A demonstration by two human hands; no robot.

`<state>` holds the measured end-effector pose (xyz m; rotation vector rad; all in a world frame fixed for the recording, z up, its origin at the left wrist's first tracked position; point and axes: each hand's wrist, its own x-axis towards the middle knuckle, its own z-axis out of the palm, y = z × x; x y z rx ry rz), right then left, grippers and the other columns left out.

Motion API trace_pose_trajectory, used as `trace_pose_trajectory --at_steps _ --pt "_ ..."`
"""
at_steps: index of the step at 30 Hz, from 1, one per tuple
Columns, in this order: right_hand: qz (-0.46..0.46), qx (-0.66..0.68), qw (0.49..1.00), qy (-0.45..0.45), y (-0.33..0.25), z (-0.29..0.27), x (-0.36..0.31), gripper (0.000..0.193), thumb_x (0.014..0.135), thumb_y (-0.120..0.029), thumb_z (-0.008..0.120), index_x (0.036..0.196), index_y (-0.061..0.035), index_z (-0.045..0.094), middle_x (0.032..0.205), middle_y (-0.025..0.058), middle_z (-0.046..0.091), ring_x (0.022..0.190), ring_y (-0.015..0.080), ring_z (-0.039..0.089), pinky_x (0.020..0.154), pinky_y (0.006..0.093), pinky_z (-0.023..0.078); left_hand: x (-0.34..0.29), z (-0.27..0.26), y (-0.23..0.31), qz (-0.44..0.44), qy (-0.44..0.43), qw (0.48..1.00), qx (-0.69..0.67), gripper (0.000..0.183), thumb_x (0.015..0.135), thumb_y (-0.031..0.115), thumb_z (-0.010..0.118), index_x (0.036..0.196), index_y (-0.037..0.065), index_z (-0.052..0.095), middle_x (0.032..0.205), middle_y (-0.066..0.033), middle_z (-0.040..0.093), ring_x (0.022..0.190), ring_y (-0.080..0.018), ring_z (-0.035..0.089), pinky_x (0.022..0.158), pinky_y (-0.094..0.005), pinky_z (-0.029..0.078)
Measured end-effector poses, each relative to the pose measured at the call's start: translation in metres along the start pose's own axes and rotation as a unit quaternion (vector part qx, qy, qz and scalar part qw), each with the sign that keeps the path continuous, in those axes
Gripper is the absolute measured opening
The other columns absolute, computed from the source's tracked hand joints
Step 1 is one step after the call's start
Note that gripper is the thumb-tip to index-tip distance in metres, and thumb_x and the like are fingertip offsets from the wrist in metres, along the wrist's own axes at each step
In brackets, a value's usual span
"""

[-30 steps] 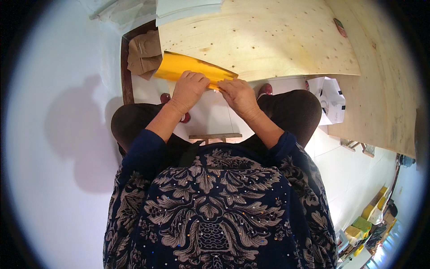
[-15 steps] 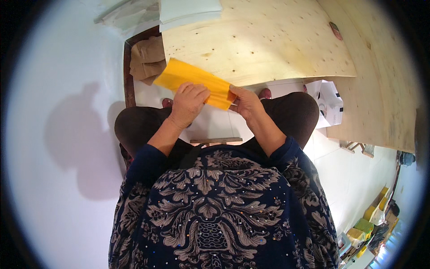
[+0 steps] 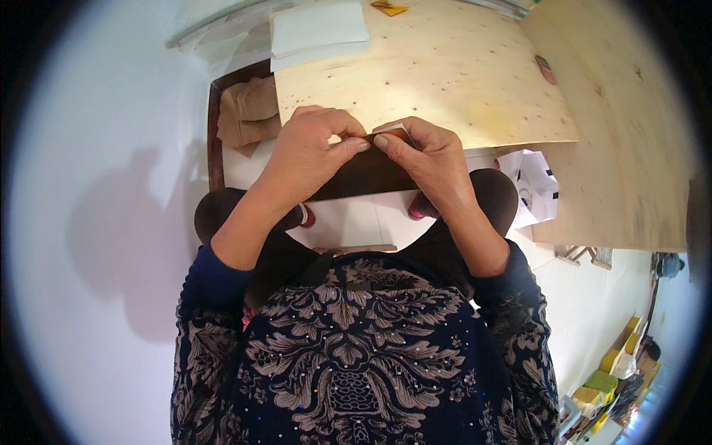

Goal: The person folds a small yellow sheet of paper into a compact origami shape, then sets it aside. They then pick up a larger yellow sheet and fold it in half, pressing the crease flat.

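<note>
A dark brown flat sheet (image 3: 367, 176), like paper or a thin bag, hangs from my two hands above the floor between my knees. Thumb and forefinger of my left hand (image 3: 315, 144) pinch its top edge near the middle. My right hand (image 3: 434, 152) grips the same edge just to the right, the thumb laid across it. A small white corner (image 3: 400, 131) shows beside the right fingers. Both hands are closed, their fingertips almost touching. Whether this sheet is the yellow piece held earlier in shadow, I cannot tell.
Ahead stands a pale wooden board table (image 3: 430, 81) with stacked white sheets (image 3: 319, 33), a small orange-yellow piece (image 3: 391, 8) and a reddish phone-like object (image 3: 545, 70). Crumpled brown paper (image 3: 248, 115) lies left, by the wall. A white bag (image 3: 530, 185) sits right of my knee.
The bright yellow piece no longer shows as such; a dark sheet hangs between my hands. Both hands have come together into a pinch. The view has tilted, revealing the orange-yellow piece on the table.
</note>
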<state>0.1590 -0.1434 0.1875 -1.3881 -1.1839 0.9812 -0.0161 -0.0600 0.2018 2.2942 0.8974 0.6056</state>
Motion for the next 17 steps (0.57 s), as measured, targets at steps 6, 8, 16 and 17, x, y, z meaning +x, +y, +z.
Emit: trace_pose_trajectory --at_steps 6,8,16,17 --pt "-0.027 0.125 0.991 0.027 -0.035 -0.010 -0.028 0.015 0.088 -0.010 0.068 0.095 0.0024 0.065 0.083 0.0013 0.066 0.074 0.0043 0.057 0.065 0.0175 0.047 -0.018 -0.011 0.030 -0.046 0.008 0.984 -0.174 0.014 0.081 0.014 0.070 0.086 0.001 0.066 0.078 -0.0035 0.066 0.073 -0.0110 0.058 0.071 -0.0251 0.046" --pt "-0.036 0.110 0.993 0.022 -0.040 -0.010 -0.034 0.015 0.088 -0.011 0.068 0.094 0.0025 0.065 0.082 0.0011 0.066 0.074 0.0042 0.057 0.065 0.0173 0.047 -0.023 -0.014 0.036 -0.035 0.017 0.983 -0.178 0.015 0.082 0.015 0.069 0.086 0.001 0.066 0.077 -0.0044 0.066 0.072 -0.0117 0.058 0.070 -0.0255 0.047" --pt "-0.040 0.061 0.997 0.024 -0.048 -0.005 -0.051 0.015 0.087 -0.010 0.068 0.096 0.0016 0.068 0.080 -0.0003 0.067 0.072 0.0033 0.057 0.064 0.0166 0.048 -0.031 -0.016 0.057 -0.009 0.041 0.975 -0.219 0.018 0.078 0.011 0.074 0.092 0.004 0.067 0.087 -0.0032 0.067 0.082 -0.0120 0.060 0.076 -0.0254 0.049" --pt "-0.041 0.043 0.998 0.023 -0.049 -0.007 -0.054 0.016 0.087 -0.011 0.069 0.098 0.0004 0.068 0.082 0.0000 0.068 0.073 0.0035 0.058 0.066 0.0168 0.048 -0.031 -0.016 0.059 -0.008 0.041 0.975 -0.219 0.018 0.078 0.011 0.074 0.092 0.004 0.067 0.087 -0.0032 0.067 0.082 -0.0120 0.060 0.076 -0.0254 0.049"
